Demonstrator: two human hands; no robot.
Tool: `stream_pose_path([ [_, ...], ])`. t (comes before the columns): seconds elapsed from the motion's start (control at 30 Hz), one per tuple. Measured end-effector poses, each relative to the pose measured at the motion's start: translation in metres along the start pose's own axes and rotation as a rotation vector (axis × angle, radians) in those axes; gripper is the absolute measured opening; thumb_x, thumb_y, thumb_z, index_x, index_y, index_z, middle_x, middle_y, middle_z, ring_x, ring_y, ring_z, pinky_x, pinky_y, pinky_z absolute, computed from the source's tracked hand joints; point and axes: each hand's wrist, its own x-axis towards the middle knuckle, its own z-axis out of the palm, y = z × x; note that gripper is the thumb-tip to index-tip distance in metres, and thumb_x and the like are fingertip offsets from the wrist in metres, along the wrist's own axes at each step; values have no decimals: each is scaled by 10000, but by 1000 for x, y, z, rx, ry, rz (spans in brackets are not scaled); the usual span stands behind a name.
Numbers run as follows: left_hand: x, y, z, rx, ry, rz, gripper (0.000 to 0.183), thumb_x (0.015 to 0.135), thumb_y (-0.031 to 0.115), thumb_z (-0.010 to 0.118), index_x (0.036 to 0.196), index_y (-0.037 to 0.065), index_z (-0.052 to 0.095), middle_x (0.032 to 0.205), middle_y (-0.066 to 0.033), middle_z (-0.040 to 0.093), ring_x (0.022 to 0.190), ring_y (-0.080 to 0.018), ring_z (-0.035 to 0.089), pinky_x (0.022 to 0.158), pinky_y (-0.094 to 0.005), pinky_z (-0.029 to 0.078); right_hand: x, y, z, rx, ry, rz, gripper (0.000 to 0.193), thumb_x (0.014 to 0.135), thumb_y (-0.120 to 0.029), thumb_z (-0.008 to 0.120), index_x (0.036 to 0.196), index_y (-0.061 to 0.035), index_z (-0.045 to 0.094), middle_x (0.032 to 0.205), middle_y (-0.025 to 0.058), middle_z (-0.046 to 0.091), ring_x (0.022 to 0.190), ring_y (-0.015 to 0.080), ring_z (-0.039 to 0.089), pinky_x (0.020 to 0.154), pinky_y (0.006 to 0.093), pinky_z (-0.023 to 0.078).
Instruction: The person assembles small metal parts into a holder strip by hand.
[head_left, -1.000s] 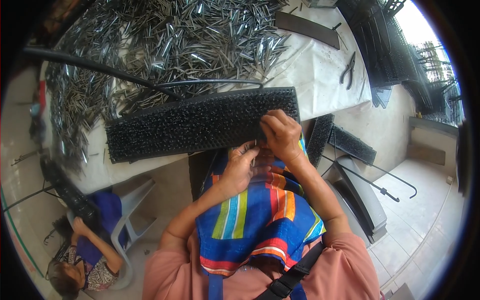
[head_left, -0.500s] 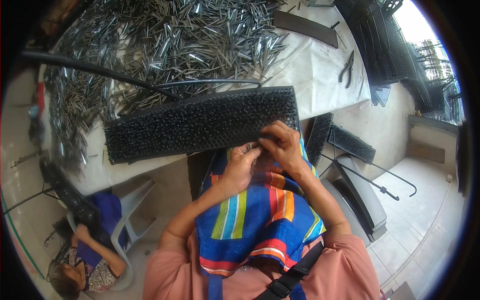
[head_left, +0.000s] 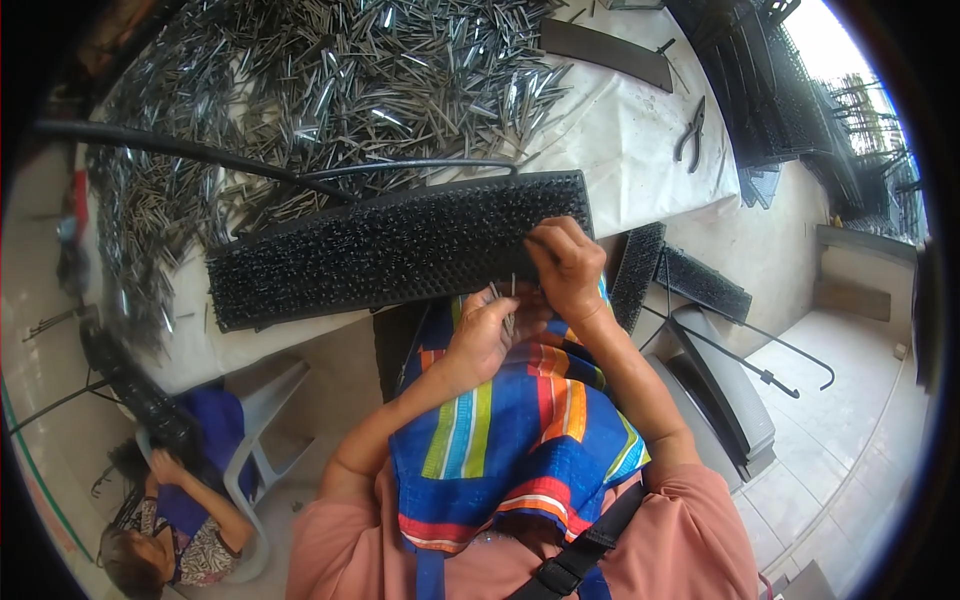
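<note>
Left hand (head_left: 485, 335) clenched on a small bundle of metal pins (head_left: 505, 300), right hand (head_left: 568, 268) gripping the near right edge of the black spiked strip (head_left: 400, 250) overhanging the table (head_left: 640, 140): risk of pricked fingers, or dropped pins if the strip tips.

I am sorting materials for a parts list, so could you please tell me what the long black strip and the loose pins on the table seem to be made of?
Black strip: likely moulded plastic or rubber, matt, with a dense bristly face.
Loose pins: probably steel, bright glints on thin grey shafts.
Table cover: seemingly white plastic sheet, creased and faintly glossy.
</note>
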Motion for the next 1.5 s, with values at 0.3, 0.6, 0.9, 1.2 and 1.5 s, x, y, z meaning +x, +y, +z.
stream_pose_path([
  [0.3,-10,9,14,26,-80,11,178,968,133,490,1098,67,592,995,-64,664,920,-201,670,765,-369,558,-13,-16,-17,48,-184,-30,141,737,-39,708,873,-31,673,910,115,636,763,270,646,644,340,505],
  [0.6,-4,5,10,66,28,-24,210,930,28,468,1112,2,569,1004,-150,646,924,-268,668,786,-416,590,-7,-11,-23,174,-18,325,44,809,13,660,812,-11,623,685,88,585,569,214,559,529,275,431],
  [0.9,2,-6,-11,-32,5,-95,273,945,52,455,1182,-3,578,1053,-162,664,951,-292,676,834,-411,555,2,0,-10,-177,-19,-163,115,746,-34,706,792,-72,609,758,79,610,605,283,589,522,359,448],
  [1.2,-1,-3,1,78,-36,-141,269,981,120,458,1210,14,553,1074,-161,644,940,-280,674,775,-359,566,10,-1,-14,-277,-167,-229,103,735,-46,702,811,-75,639,761,66,607,580,252,573,523,344,448],
  [1.5,1,-5,2,87,-91,-116,256,980,94,434,1190,3,548,1092,-162,646,958,-269,675,829,-368,565,-11,-7,-26,-152,-172,-145,186,718,-50,712,901,-63,684,822,68,616,650,237,609,569,327,470],
])
